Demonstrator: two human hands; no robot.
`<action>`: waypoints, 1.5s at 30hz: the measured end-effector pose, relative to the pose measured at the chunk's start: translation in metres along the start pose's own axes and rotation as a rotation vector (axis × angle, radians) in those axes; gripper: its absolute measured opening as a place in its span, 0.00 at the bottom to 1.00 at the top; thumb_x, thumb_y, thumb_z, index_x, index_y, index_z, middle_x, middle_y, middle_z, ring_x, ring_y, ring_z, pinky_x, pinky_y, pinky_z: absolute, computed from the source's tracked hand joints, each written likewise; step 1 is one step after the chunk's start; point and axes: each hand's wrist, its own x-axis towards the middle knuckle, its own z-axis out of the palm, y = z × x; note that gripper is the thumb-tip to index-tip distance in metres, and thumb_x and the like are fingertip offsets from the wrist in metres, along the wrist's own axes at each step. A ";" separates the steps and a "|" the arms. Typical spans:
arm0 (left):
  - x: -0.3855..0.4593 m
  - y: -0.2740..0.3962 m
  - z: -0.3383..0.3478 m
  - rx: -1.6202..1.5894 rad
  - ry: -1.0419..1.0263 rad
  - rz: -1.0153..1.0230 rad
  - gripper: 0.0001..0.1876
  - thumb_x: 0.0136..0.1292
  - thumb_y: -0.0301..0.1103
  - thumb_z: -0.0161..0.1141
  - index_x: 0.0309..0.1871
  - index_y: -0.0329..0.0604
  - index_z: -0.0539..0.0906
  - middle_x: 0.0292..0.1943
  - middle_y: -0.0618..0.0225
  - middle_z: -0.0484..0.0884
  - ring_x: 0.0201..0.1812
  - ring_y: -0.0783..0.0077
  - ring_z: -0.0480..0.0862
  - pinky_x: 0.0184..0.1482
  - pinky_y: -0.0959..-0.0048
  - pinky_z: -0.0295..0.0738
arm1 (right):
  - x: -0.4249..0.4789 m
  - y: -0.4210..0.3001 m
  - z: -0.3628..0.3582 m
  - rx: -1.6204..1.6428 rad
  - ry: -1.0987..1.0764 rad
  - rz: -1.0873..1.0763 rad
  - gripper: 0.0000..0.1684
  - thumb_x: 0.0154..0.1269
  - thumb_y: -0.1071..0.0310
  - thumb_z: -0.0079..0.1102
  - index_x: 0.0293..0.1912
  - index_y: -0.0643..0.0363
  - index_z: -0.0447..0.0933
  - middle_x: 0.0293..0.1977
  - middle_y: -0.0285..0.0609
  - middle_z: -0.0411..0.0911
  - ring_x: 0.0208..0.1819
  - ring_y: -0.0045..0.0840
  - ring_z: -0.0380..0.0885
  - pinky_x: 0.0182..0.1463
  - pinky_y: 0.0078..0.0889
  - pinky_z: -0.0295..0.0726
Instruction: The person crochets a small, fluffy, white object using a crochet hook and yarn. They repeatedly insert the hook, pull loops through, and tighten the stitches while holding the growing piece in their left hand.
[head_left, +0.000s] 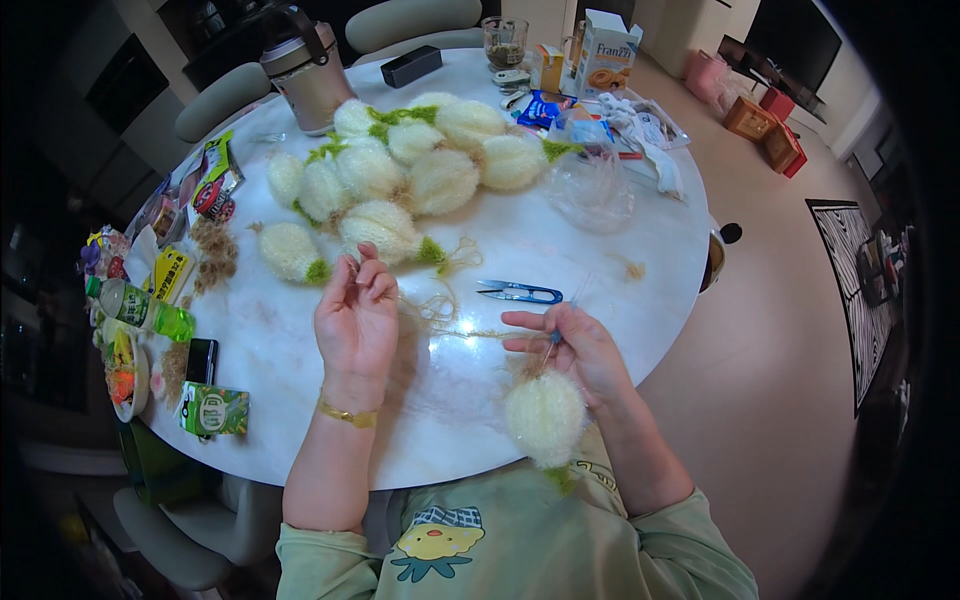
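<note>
My right hand (577, 352) grips a slim hook-like tool (555, 337) with a blue part and a thin metal shaft. Below it hangs a fluffy cream yarn piece (546, 420) with a green end and a brown tuft on top. A strand of tan yarn (472, 334) runs leftward from the right hand over the table. My left hand (358, 307) is raised palm up, thumb and forefinger close together; whether they pinch yarn is unclear. Blue thread snips (521, 292) lie between the hands. Beyond the left hand rests a pile of similar cream pieces (442, 180) with green ends.
A large jug (307, 75) stands behind the pile on the round marble-look table (450, 442). At the left are a green drink bottle (139, 307), brown fibre tufts (215, 255), a phone (201, 361) and a green box (214, 409). A plastic bag (592, 191) and cookie box (606, 56) sit right.
</note>
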 end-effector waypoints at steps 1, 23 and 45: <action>-0.001 -0.003 0.000 -0.002 0.028 -0.004 0.08 0.74 0.28 0.48 0.44 0.32 0.74 0.46 0.59 0.74 0.34 0.75 0.69 0.35 0.77 0.65 | 0.001 0.001 0.004 -0.001 0.015 0.016 0.17 0.78 0.55 0.43 0.43 0.60 0.71 0.60 0.63 0.69 0.53 0.43 0.79 0.49 0.39 0.85; -0.023 -0.030 0.009 0.866 -0.082 -0.114 0.05 0.72 0.28 0.50 0.37 0.40 0.74 0.43 0.63 0.79 0.30 0.81 0.68 0.35 0.81 0.66 | 0.000 0.010 0.005 -0.103 0.032 0.008 0.17 0.76 0.55 0.46 0.41 0.61 0.70 0.57 0.48 0.71 0.62 0.38 0.73 0.47 0.40 0.87; -0.112 -0.078 0.007 1.533 -0.168 -0.003 0.01 0.70 0.23 0.53 0.41 0.36 0.73 0.32 0.68 0.78 0.33 0.82 0.75 0.36 0.81 0.71 | -0.038 0.033 -0.011 -0.141 0.080 -0.289 0.14 0.72 0.60 0.56 0.44 0.62 0.74 0.40 0.48 0.81 0.41 0.27 0.81 0.49 0.31 0.82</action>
